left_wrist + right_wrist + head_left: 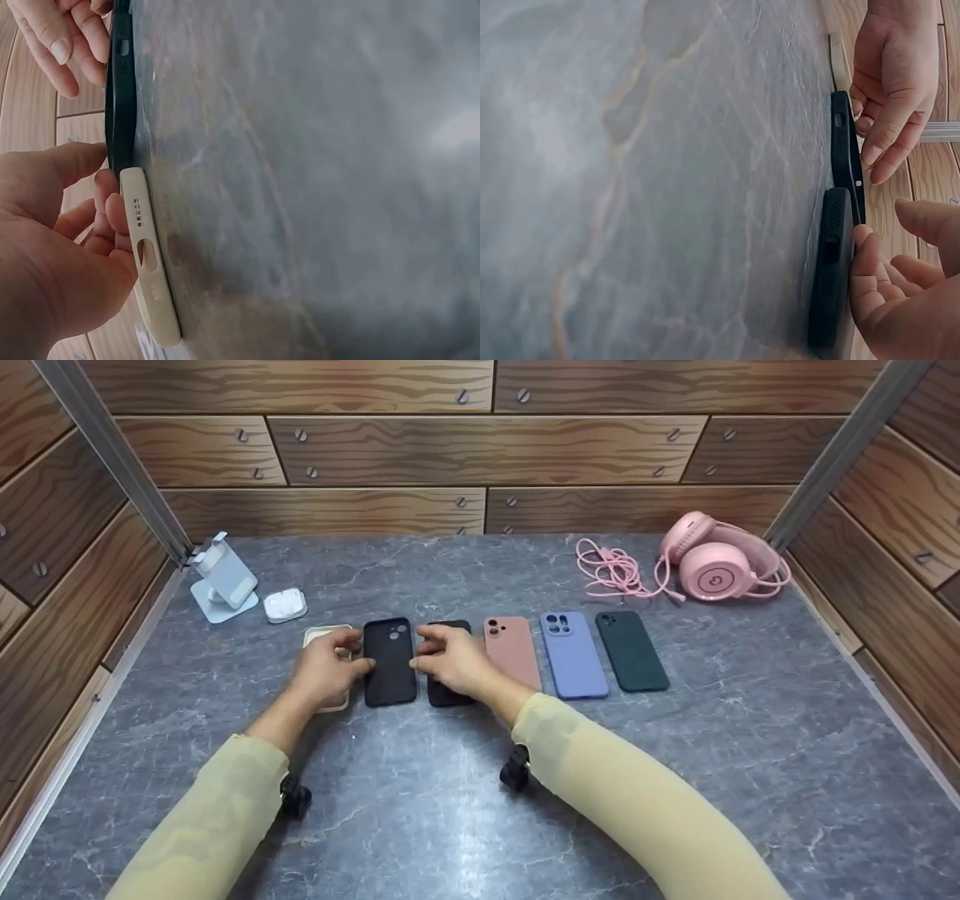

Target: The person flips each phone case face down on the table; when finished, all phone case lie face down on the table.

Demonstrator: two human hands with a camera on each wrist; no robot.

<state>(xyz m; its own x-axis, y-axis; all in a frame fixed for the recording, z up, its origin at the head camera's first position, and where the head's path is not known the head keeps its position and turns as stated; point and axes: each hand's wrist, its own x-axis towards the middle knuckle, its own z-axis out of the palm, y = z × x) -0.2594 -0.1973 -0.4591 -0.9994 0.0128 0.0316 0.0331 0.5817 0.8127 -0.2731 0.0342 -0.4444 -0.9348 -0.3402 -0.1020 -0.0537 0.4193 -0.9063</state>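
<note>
A black phone case (390, 679) lies with its hollow side up, between my two hands. My left hand (328, 664) is at its left edge, over a cream phone case (154, 270) that it partly covers. In the left wrist view the thumb tip touches the black case's edge. At the other edge, my right hand (456, 660) reaches over a second black phone case (830, 277) and hides much of it. Its fingertips are right by the first case, with the thumb spread apart in the right wrist view. Neither hand grips anything.
Rightward the row goes on with a pink case (514, 649), a lavender case (577, 664) and a dark green case (634, 652). Behind are a folding stand (227, 577), white earphones in a box (285, 604), pink headphones (716, 570) and their coiled cable (615, 570).
</note>
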